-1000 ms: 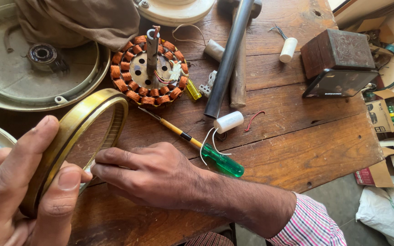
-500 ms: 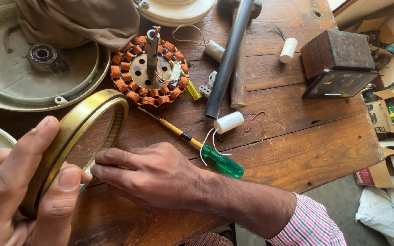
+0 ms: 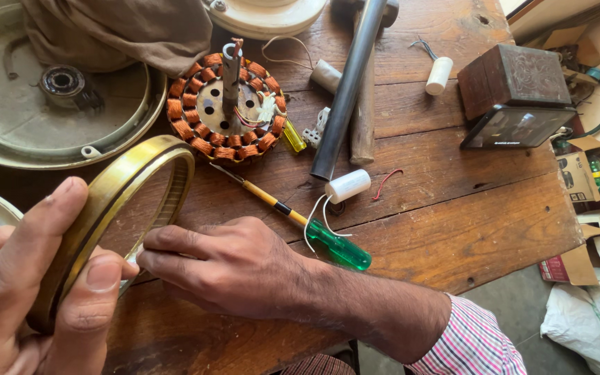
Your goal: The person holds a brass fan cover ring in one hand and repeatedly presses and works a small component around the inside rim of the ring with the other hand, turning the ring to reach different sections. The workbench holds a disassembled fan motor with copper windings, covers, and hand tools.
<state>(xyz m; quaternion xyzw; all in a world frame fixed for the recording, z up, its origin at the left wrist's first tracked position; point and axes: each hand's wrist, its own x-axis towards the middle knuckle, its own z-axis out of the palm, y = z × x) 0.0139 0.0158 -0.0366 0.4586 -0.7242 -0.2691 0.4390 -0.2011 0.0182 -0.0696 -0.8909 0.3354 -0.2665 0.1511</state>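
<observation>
My left hand [image 3: 29, 285] grips a brass-coloured metal ring [image 3: 123, 191], holding it on edge at the lower left, thumb over the rim and a finger inside it. My right hand [image 3: 230, 267] rests on the wooden table [image 3: 453, 229] with its fingertips closed against the ring's inner lower edge; whether they pinch something small there is hidden. Just beyond the right hand lies a screwdriver [image 3: 328, 243] with a green handle and yellow shaft. A round stator with copper windings [image 3: 225, 111] and an upright shaft sits farther back.
A round metal fan cover [image 3: 50, 132] with a bearing and a brown cloth [image 3: 119, 28] lie at the back left. A dark metal tube [image 3: 348, 83], two white capacitors [image 3: 347, 186], a dark wooden box [image 3: 515, 83] and cardboard boxes [image 3: 592, 208] past the right table edge.
</observation>
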